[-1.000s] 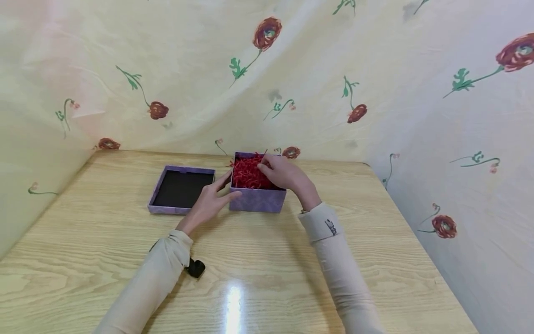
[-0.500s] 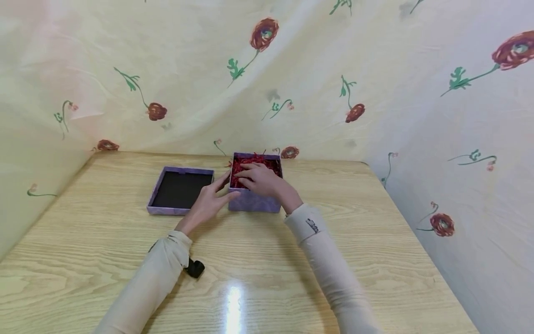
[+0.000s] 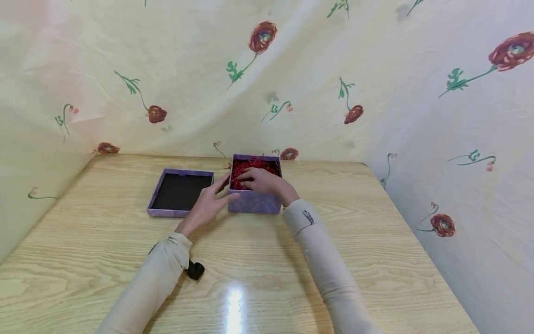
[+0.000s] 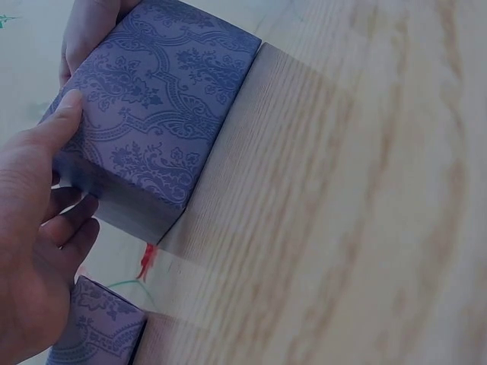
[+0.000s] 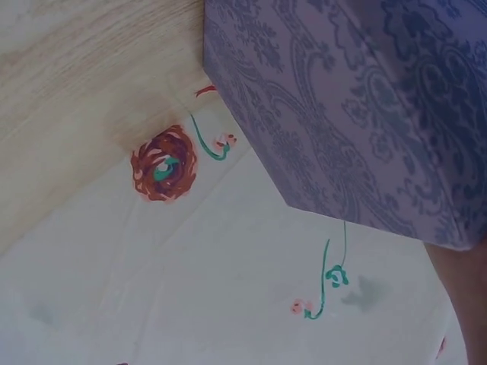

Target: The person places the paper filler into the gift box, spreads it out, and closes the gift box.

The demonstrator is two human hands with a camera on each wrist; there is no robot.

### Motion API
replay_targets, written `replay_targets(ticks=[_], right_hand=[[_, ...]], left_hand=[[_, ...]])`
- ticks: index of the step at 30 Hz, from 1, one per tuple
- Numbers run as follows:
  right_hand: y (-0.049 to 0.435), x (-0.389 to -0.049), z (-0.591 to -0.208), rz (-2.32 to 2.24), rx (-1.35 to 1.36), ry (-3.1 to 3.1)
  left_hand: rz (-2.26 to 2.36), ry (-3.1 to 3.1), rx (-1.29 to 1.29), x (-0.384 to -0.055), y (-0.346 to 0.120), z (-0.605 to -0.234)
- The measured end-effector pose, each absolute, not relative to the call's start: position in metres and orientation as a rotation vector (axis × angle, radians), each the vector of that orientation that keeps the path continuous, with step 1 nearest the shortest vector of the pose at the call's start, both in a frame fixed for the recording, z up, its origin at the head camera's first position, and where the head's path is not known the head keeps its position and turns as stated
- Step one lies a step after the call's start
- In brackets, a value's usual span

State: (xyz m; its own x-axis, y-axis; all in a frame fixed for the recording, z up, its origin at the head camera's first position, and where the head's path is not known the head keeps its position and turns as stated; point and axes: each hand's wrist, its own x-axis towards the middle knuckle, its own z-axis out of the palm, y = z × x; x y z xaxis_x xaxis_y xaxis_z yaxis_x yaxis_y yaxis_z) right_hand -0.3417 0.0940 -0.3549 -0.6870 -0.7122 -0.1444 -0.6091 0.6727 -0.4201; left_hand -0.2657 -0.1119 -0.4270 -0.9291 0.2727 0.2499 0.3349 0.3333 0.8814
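A purple patterned box [image 3: 255,203] stands without its lid near the back of the table, filled with red shredded paper [image 3: 258,164]. My left hand [image 3: 207,203] steadies its front left corner. In the left wrist view the thumb [image 4: 65,122] lies on the front face and the fingers bend along the side. My right hand [image 3: 267,181] is inside the box's opening, its fingers spread on the shredded paper; the fingertips are partly hidden there. The right wrist view shows mostly the box's outer wall [image 5: 327,114].
The purple lid [image 3: 168,213] lies inside up, its black inside showing, left of the box. A small black object [image 3: 195,270] sits by the left sleeve, partly covered. A floral cloth [image 3: 187,69] hangs behind the wooden table [image 3: 233,246]. A red shred pokes out behind the box.
My right hand has moved left and down from the box's right side, its fingers spreading over the shredded paper, which sits lower now. The left hand has kept its place.
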Motion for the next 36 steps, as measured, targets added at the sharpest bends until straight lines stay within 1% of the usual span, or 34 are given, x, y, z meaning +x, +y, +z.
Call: replay_targets(ticks=[8,19,22,30,36], right_hand=[[0.098,-0.342,-0.356,-0.543,-1.064,2.589],[0.107,-0.324,-0.346,-0.628,-1.045,2.709],[0.111,-0.318,-0.345,-0.678,-1.077,2.749],[0.123,-0.298,-0.347,-0.950,-1.134,2.863],[0.126,-0.281,-0.357,-1.219,-1.195,3.006]], left_hand=[[-1.682,-2.514,-0.574,-0.268,-0.112,-0.432],[-1.697,-2.513,-0.574,-0.268,-0.111,-0.431],[-1.693,-2.522,-0.568,-0.268,-0.112,-0.431],[-1.656,-2.532,-0.565,-0.267,-0.112,-0.428],[-1.613,-2.568,-0.553,-0.266,-0.110,-0.427]])
